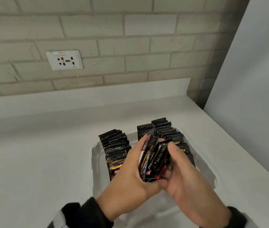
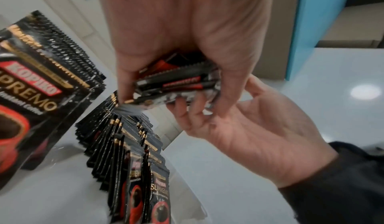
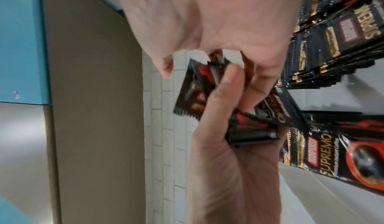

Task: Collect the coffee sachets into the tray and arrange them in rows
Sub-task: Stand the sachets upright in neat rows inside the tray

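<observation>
The white worktop (image 1: 40,153) runs back to a pale brick wall (image 1: 114,38) carrying a white socket plate (image 1: 64,60); bare surface lies left of the clear plastic tray (image 1: 96,155), while a white panel (image 1: 253,79) closes the right. In the tray, black foil coffee sachets stand on edge in a left row (image 1: 115,148) and a right row (image 1: 165,129). Above the gap between them, the left hand (image 1: 130,175) and right hand (image 1: 186,178) both curl round a loose bundle of black sachets (image 1: 153,160), fingers clasping it from either side.
</observation>
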`<state>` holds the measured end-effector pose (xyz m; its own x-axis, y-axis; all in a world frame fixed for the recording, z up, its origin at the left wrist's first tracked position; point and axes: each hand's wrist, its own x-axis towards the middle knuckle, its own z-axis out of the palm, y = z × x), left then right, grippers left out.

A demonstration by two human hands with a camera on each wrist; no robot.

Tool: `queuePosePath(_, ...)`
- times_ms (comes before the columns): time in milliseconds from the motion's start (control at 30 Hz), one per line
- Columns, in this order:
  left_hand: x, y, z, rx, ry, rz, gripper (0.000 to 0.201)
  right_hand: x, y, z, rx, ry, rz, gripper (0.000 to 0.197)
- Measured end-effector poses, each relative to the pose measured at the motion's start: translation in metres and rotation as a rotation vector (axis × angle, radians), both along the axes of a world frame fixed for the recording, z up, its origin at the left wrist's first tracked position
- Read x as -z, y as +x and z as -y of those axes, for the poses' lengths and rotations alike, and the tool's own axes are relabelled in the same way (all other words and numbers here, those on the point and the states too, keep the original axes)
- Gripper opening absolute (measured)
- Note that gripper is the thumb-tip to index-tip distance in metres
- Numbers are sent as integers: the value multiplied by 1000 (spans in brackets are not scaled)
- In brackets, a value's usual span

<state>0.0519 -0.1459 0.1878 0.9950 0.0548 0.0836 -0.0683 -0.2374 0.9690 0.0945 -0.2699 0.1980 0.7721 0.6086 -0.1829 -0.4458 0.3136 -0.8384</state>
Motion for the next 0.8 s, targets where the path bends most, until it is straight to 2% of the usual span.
queuePosePath(67,3,-1,-5,-16,-206,6,77,-3,2,0,10,17,-19,49)
queuePosePath(167,7,-1,-14,-56,-417,-72,50,-8,4,0,-17,-14,28,38)
queuePosePath(233,13,-1,-16,-95,-592,-133,31,-7,4,0,-17,-136,139,41)
queuePosePath(300,16,-3,-17,-85,-741,-185,23,-5,3,0,-6,-278,294,46)
queuePosePath(400,17,-5,-14,1,-889,-226,31,-6,3,-2,26,-447,484,45)
queuePosePath(467,20,-5,-13,-17,-953,-259,38,-5,4,-3,78,-496,561,40)
queuePosePath(567,25,-5,-11,-38,-1029,-292,46,-6,8,-5,105,-518,591,34)
queuePosePath(633,25,-6,-10,-33,-1077,-303,62,-3,12,-7,109,-532,593,33)
queuePosePath(800,26,-7,-12,-54,-1120,-344,75,10,22,-5,79,-493,468,32)
